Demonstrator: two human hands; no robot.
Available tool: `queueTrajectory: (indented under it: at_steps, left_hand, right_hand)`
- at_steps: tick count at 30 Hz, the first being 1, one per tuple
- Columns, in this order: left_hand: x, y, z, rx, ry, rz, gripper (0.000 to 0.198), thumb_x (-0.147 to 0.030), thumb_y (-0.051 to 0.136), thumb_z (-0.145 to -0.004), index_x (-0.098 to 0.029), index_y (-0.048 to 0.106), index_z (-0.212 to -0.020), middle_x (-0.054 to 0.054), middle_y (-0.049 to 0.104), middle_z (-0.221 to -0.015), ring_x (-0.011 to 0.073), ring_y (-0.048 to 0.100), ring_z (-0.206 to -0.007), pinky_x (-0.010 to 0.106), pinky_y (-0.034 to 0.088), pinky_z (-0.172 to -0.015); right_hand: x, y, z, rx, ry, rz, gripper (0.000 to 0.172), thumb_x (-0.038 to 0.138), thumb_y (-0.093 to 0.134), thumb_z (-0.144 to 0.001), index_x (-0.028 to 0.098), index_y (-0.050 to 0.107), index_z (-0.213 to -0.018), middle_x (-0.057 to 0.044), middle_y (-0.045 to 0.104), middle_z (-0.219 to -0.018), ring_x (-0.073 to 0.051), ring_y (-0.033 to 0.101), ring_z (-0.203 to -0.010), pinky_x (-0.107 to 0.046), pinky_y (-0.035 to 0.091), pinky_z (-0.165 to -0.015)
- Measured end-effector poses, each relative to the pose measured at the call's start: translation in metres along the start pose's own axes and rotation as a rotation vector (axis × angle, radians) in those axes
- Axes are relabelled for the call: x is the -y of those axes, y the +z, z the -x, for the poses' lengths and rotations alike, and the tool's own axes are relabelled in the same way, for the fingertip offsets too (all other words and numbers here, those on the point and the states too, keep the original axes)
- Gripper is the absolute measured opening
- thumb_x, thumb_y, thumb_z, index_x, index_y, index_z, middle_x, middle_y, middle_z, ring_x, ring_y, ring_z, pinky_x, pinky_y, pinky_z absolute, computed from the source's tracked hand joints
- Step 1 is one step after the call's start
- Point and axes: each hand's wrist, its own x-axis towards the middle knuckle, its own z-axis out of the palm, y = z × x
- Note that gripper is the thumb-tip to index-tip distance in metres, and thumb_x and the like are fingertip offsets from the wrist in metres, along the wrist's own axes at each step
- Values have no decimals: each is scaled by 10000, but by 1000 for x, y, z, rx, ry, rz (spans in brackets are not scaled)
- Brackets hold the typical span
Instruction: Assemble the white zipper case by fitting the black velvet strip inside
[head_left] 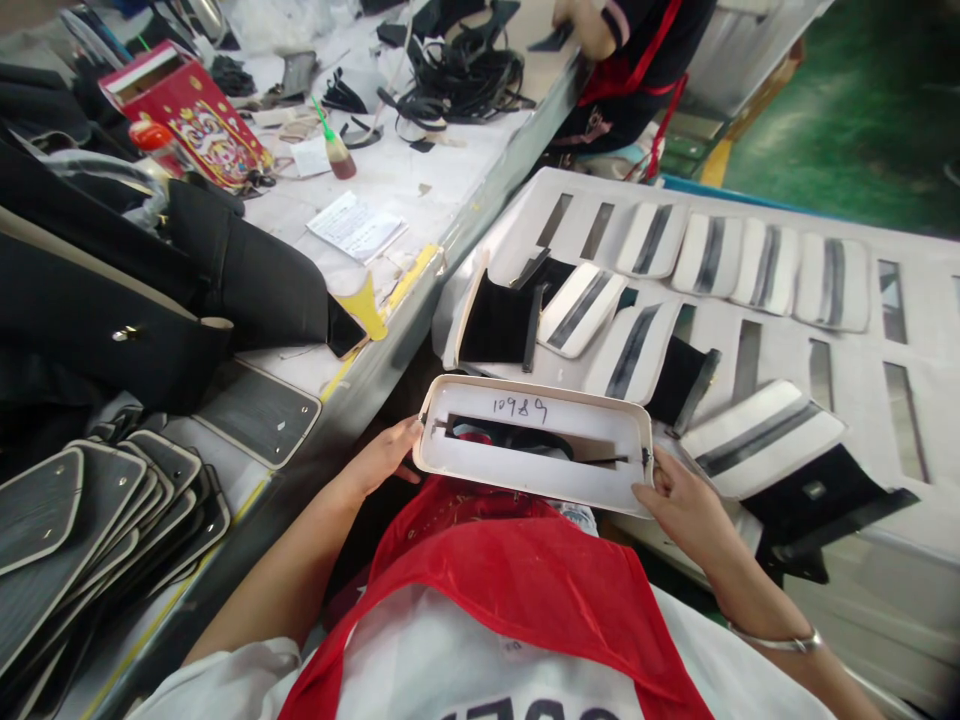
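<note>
A long white box-shaped frame with rounded corners is held level in front of my red apron. Handwritten digits mark its inner face, and a long slot runs through it. My left hand grips its left end, thumb at the rim. At the opposite end, my right hand is closed on the edge, with part of the fingers hidden behind it. To the right of the frame lies a white panel with a dark stripe, joined to a black flap.
A slotted white rack on the right carries several striped panels. On the left bench stand black bags and stacked grey panels. Behind are a red box, a green-tipped bottle and a co-worker's arm.
</note>
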Motion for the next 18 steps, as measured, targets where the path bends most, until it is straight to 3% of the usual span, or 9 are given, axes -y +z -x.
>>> queueTrajectory:
  at_steps: [3,9,14,18]
  left_hand:
    - [-6,7,4,-51,-56,-256,667,-470,650,-761,-178,431,-1319,105,625,-1035,188,619,-712,273,553,-493]
    - [-6,17,7,-78,-101,-314,510,-339,622,-767,-164,470,-1221,90,624,-1010,182,624,-711,288,566,-554]
    - [-2,11,0,-125,-131,-408,426,-505,503,-810,-179,528,-1083,75,643,-937,215,633,-766,290,536,-596]
    - [-12,6,-12,-260,-15,-919,474,-583,287,-861,-187,548,-855,109,646,-815,289,620,-809,340,449,-653]
  right_hand:
    - [-1,1,1,-26,-6,-21,567,321,468,-674,138,540,-1205,53,415,-563,-148,443,-540,-273,352,-546]
    - [-5,3,8,-40,3,-81,628,201,472,-663,124,493,-1286,55,412,-591,-131,423,-557,-252,340,-554]
    - [-6,5,12,-66,-29,-152,614,117,474,-614,142,530,-1225,52,422,-624,-114,406,-578,-231,331,-550]
    - [-8,7,12,-76,-18,-212,529,140,503,-657,148,549,-1184,63,414,-605,-107,414,-566,-228,345,-555]
